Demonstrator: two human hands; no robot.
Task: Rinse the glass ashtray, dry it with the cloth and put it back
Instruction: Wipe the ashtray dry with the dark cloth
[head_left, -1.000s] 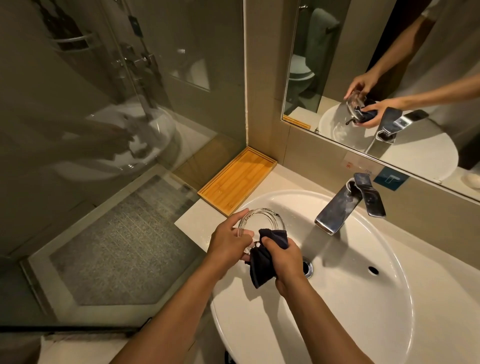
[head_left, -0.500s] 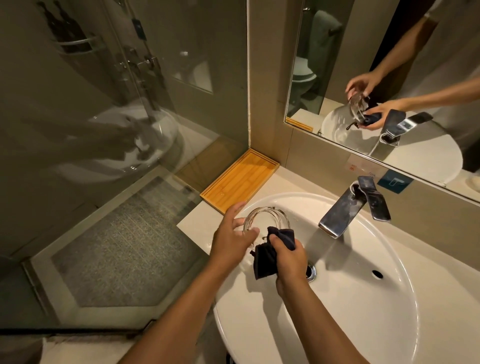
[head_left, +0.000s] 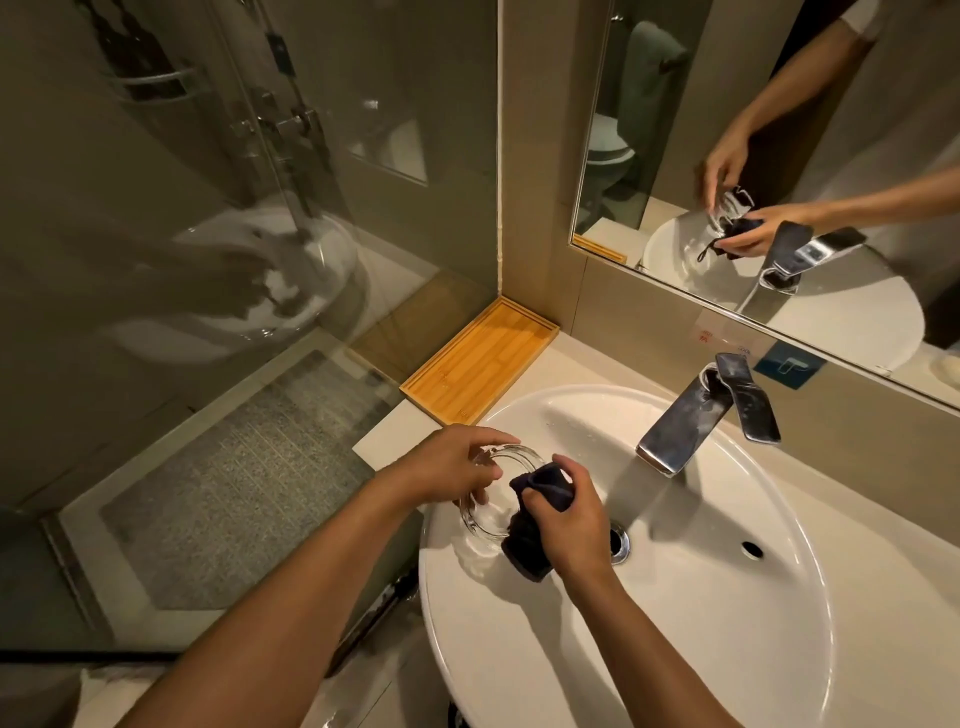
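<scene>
The clear round glass ashtray (head_left: 493, 506) hangs over the left rim of the white basin (head_left: 727, 623), lying nearly flat with its opening up. My left hand (head_left: 447, 467) grips its far-left rim from above. My right hand (head_left: 566, 514) is closed around a bunched dark blue cloth (head_left: 535, 525) that presses into the ashtray's right side. The cloth hides part of the glass.
A chrome tap (head_left: 696, 415) stands at the back of the basin, with no water running. A bamboo tray (head_left: 483, 358) lies on the counter in the corner, left of the basin. The drain (head_left: 621, 543) sits just right of my right hand. A mirror (head_left: 779, 156) covers the wall behind; a glass shower screen (head_left: 234, 234) stands at the left.
The ashtray has tipped from standing on edge to lying nearly flat. My left hand shifted over its top rim, and the cloth moved against its right side.
</scene>
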